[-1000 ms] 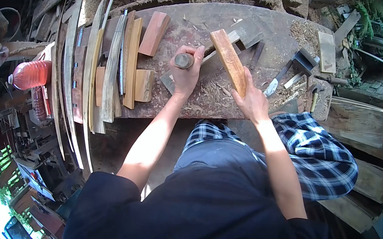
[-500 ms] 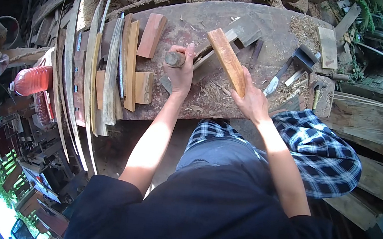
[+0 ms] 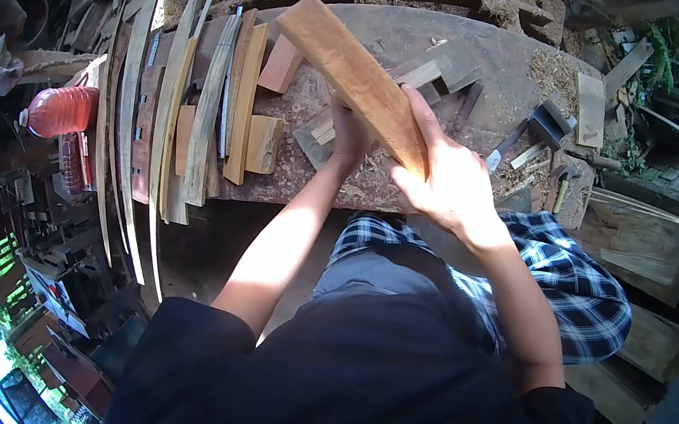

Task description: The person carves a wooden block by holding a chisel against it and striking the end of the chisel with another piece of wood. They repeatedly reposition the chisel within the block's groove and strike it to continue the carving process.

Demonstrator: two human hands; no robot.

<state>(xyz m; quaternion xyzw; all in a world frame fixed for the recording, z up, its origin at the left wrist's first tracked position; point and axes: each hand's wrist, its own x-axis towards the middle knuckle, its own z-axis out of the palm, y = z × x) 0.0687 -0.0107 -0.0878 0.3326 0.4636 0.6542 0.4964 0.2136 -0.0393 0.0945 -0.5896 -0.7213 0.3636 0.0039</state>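
My right hand (image 3: 460,182) grips one end of a thick orange-brown wooden block (image 3: 354,83), held slantwise above the bench with its far end up to the left. Behind the block is my left hand (image 3: 350,139), its fingers mostly hidden. Half a second ago those fingers were wrapped round an upright tool handle with a round end; the handle is out of sight now. Pale lengths of wood (image 3: 420,75) lie beneath on the bench, partly covered by the block.
On the bench (image 3: 503,57) are a reddish block (image 3: 281,65), long wood strips (image 3: 246,102), a dark metal tool (image 3: 551,125), a hammer (image 3: 562,188) and shavings (image 3: 553,73). A bottle of pink liquid (image 3: 63,111) stands at the left.
My right hand has raised the wooden block towards the camera and to the left. The block now covers my left hand's fingers and the tool handle. The whole view has shifted slightly.
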